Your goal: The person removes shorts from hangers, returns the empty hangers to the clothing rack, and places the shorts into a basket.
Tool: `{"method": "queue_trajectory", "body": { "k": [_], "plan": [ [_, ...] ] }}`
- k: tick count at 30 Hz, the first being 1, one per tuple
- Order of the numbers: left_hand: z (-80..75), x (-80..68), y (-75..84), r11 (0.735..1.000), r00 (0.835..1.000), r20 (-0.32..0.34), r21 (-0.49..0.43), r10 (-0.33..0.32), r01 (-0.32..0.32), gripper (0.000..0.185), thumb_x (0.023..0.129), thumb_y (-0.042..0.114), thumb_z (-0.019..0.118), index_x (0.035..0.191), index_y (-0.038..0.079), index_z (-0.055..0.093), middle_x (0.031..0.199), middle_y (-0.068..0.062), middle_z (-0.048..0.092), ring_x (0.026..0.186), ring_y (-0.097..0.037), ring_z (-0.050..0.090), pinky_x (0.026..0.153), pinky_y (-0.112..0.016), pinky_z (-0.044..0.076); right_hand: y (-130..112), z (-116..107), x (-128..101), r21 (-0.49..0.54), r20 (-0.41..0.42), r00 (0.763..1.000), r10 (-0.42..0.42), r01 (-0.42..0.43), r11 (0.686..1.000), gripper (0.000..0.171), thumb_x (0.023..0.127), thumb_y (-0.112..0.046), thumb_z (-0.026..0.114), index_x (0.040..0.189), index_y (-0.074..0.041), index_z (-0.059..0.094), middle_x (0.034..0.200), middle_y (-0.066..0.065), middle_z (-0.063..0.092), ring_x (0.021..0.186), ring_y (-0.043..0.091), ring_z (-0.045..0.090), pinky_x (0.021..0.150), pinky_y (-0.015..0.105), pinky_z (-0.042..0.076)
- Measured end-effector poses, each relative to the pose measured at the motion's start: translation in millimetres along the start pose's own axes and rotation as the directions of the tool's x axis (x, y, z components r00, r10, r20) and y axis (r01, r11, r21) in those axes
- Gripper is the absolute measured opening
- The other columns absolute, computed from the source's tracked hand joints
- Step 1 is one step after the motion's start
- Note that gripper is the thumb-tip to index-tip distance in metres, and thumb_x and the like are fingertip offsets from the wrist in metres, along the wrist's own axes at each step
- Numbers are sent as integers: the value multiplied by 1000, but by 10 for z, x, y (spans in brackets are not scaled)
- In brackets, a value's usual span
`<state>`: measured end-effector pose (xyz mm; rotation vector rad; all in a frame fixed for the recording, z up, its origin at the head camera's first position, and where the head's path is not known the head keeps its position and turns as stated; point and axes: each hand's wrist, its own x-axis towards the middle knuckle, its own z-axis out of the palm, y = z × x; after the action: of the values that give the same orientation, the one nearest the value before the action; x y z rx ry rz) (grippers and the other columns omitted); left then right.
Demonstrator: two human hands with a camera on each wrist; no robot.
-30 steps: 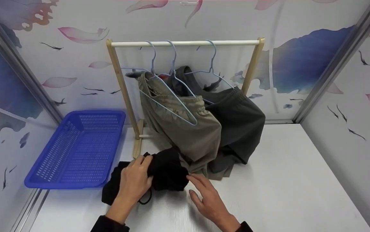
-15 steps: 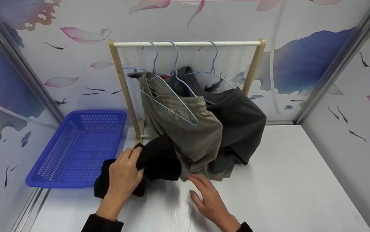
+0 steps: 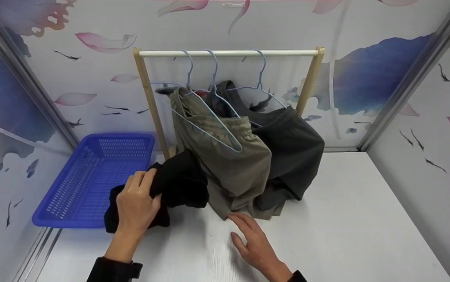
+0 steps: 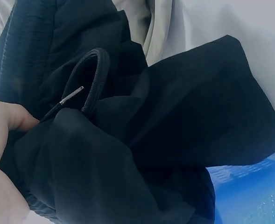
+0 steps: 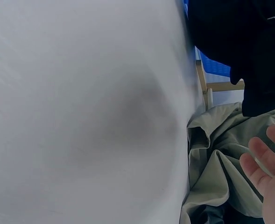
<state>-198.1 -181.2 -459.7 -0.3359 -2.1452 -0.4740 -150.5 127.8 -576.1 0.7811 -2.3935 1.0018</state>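
1. At the front left of the tabletop (image 3: 326, 219), the left hand (image 3: 136, 205) grips a bunched black garment (image 3: 178, 184); its fingers (image 3: 138, 181) curl over the top fold, so the cloth beneath the palm is hidden in the head view.
2. In the left wrist view only a thumb and a slice of palm show at the left edge, and the dark fabric fills nearly the whole picture; a looped drawstring (image 4: 88, 79) with a metal tip lies on its folds.
3. The garment is held just off the tabletop, between the blue basket (image 3: 91, 180) and the khaki shorts (image 3: 228, 164), its left end overlapping the basket's near corner.
4. The right hand (image 3: 254, 244) rests flat on the tabletop with its fingers (image 3: 240, 220) straight and slightly spread, the tips just beside the hem of the khaki shorts; whether they touch it I cannot tell.
5. The right wrist view is largely blurred white surface, with the hand cut off at the right edge.
6. The khaki shorts and dark grey shorts (image 3: 291, 152) hang from wire hangers (image 3: 213, 74) on a wooden rack (image 3: 228, 52), their lower ends pooled on the tabletop, hiding the rack's base.
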Motion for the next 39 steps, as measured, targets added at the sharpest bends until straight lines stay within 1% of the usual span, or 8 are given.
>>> {"method": "queue_trajectory", "body": {
  "k": [7,11,14,18,27,32,36,39],
  "plan": [
    [-53,56,-90,999,998,-61,-3,-35,35,51,68,-15,83,115,-2,72,97,-20,66,86,-40,67,61,-54,57,8,6,-23,-14,1,1000,21,-21,1000,51,93,-5,75,141,-11,61,138,6,60,126,22,60,100,39,53],
    [-82,85,-159,999,994,-95,-2,-48,48,47,72,-15,79,116,-1,72,97,-20,65,87,-41,66,63,-56,56,9,7,-29,-5,7,1000,31,-30,1000,49,93,-4,74,140,-9,62,137,7,61,126,22,60,100,40,53],
    [-110,106,-220,998,994,-94,17,-61,63,42,78,-14,75,118,-2,70,99,-22,65,88,-42,65,66,-55,56,13,6,-29,-1,7,1000,30,-30,1000,48,93,-4,74,139,-8,62,136,9,62,126,23,60,100,41,53],
    [-140,125,-300,995,993,-88,47,-84,88,40,81,-14,71,119,-3,68,103,-24,64,90,-43,64,70,-55,56,25,8,-32,-14,3,1000,20,-20,1000,46,92,-5,74,137,-8,64,135,10,62,125,23,60,100,41,53],
    [-191,123,-447,988,980,-148,59,-130,140,40,82,-14,71,120,0,68,105,-25,63,94,-46,62,75,-61,54,3,2,2,-33,-2,1000,15,-15,999,45,93,-7,75,136,-11,64,137,7,61,125,23,58,99,42,52],
    [-214,106,-542,982,975,-157,77,-158,172,46,79,-18,70,121,-1,66,106,-27,62,97,-48,60,77,-63,53,-42,10,50,-51,6,1000,25,-24,998,43,94,-10,74,135,-10,65,138,6,60,125,23,58,97,41,53],
    [-235,76,-626,975,974,-143,114,-176,193,43,82,-17,66,123,-2,65,108,-28,61,99,-48,60,78,-62,54,-74,29,121,-45,-8,1000,-8,8,999,43,93,-8,75,135,-6,65,137,8,61,124,25,59,96,43,53],
    [-240,48,-682,970,970,-154,124,-187,207,42,83,-16,66,123,-3,64,108,-29,60,99,-49,60,78,-62,53,-101,46,185,-39,-23,999,-45,44,998,44,93,-7,75,135,-5,65,137,9,61,124,25,59,96,44,53]
  ]
}}
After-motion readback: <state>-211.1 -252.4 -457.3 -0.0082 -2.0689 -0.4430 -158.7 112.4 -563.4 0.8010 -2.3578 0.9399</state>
